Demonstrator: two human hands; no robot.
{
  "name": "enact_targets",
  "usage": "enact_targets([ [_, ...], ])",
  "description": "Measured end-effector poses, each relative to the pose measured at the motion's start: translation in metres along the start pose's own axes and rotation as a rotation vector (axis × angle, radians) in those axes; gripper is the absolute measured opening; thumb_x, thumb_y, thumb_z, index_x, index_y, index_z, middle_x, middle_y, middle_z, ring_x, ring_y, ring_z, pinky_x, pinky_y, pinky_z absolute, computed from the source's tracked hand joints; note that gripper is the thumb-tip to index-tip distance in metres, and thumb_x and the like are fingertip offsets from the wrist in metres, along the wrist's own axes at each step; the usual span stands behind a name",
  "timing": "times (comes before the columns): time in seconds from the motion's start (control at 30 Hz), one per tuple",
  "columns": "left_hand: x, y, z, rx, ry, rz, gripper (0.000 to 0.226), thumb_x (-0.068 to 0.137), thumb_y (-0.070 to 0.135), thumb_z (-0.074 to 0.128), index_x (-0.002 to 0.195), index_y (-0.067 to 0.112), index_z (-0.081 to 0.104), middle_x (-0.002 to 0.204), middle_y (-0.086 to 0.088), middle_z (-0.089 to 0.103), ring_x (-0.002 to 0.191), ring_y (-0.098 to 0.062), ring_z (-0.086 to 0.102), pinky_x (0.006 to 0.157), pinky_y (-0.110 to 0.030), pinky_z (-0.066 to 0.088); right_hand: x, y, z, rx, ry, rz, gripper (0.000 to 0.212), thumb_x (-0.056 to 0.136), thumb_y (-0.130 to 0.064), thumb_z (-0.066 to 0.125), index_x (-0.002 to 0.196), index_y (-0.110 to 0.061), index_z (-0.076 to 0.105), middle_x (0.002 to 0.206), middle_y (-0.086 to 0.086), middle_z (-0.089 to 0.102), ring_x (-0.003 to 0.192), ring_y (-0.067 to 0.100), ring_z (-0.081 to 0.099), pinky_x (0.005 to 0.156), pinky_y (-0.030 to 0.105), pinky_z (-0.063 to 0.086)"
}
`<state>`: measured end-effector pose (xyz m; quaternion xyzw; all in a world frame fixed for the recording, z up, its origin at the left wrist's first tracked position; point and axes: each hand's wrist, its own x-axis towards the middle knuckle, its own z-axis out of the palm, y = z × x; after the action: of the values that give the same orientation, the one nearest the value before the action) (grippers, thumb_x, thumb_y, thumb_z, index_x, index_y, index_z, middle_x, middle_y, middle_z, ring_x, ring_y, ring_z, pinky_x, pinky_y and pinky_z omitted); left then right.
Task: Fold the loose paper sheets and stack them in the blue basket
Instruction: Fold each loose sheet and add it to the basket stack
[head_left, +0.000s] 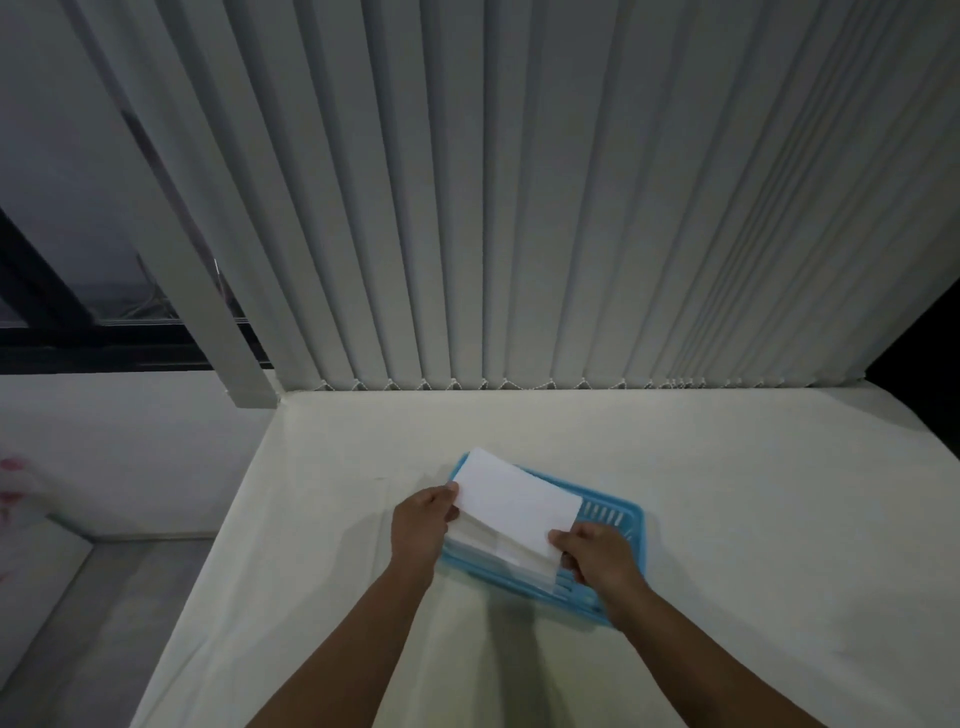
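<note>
A folded white paper sheet (517, 501) is being held tilted over the blue basket (621, 519), its far corner reaching past the basket's far-left rim. The left hand (423, 525) is pinching the sheet's left edge between thumb and fingers, while the right hand (597, 553) is pinching its near-right corner, fingers curled beneath. Under the sheet, a stack of folded papers (498, 551) is lying inside the basket, filling its left portion; the slotted right wall of the basket is showing bare. Both forearms are reaching in from the near edge and are covering the basket's near rim in part.

The basket is sitting on a pale, cloth-covered bed (727, 519), roughly midway between its left and right edges and nearer the person than the far edge. Along the far edge, grey vertical blinds (519, 208) are hanging, their weighted bottoms just meeting the surface. Beyond the far-left corner, a dark window frame (104, 338) is showing where a slat is swinging aside. A white wall and a strip of grey floor (104, 597) are lying off the left edge. No writing or labels can be read anywhere.
</note>
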<state>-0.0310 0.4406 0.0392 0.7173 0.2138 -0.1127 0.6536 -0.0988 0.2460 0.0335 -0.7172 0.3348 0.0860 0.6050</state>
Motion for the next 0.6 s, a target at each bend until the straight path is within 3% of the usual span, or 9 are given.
enact_targets([
  [0.17, 0.013, 0.000, -0.014, 0.404, 0.012, 0.131, 0.023, 0.089, 0.029, 0.055, 0.085, 0.016, 0.073, 0.088, -0.002, 0.069, 0.092, -0.023, 0.063, 0.079, -0.029, 0.043, 0.005, 0.010, -0.004, -0.122, 0.027, 0.019, 0.029, 0.082, -0.009, 0.071, 0.057, -0.011, 0.056, 0.050, 0.003, 0.056, 0.042, 0.009, 0.047, 0.038, 0.013, 0.034],
  [0.3, 0.033, -0.017, -0.017, 0.648, -0.071, 0.209, 0.029, 0.092, 0.020, 0.047, 0.104, 0.024, 0.073, 0.122, -0.004, 0.066, 0.119, -0.026, 0.056, 0.106, -0.033, 0.038, 0.002, 0.017, -0.005, -0.150, 0.067, 0.028, 0.030, 0.082, -0.013, 0.071, 0.056, -0.011, 0.057, 0.054, 0.003, 0.059, 0.049, 0.013, 0.051, 0.052, 0.024, 0.038],
  [0.43, 0.041, -0.031, -0.011, 0.895, -0.100, 0.229, 0.041, 0.096, 0.019, 0.034, 0.122, 0.032, 0.063, 0.128, -0.006, 0.055, 0.127, -0.031, 0.038, 0.105, -0.036, 0.033, 0.003, 0.018, -0.006, -0.088, 0.116, 0.022, 0.022, 0.087, -0.019, 0.066, 0.066, -0.013, 0.064, 0.069, 0.003, 0.066, 0.062, 0.017, 0.057, 0.067, 0.030, 0.045],
  [0.6, 0.055, -0.040, -0.014, 0.923, -0.139, 0.209, 0.050, 0.095, 0.015, 0.027, 0.127, 0.037, 0.058, 0.125, -0.009, 0.054, 0.124, -0.031, 0.044, 0.106, -0.033, 0.030, 0.008, 0.015, -0.001, -0.133, 0.166, -0.006, 0.019, 0.086, -0.015, 0.066, 0.068, -0.007, 0.065, 0.075, 0.012, 0.066, 0.066, 0.022, 0.058, 0.071, 0.033, 0.046],
])
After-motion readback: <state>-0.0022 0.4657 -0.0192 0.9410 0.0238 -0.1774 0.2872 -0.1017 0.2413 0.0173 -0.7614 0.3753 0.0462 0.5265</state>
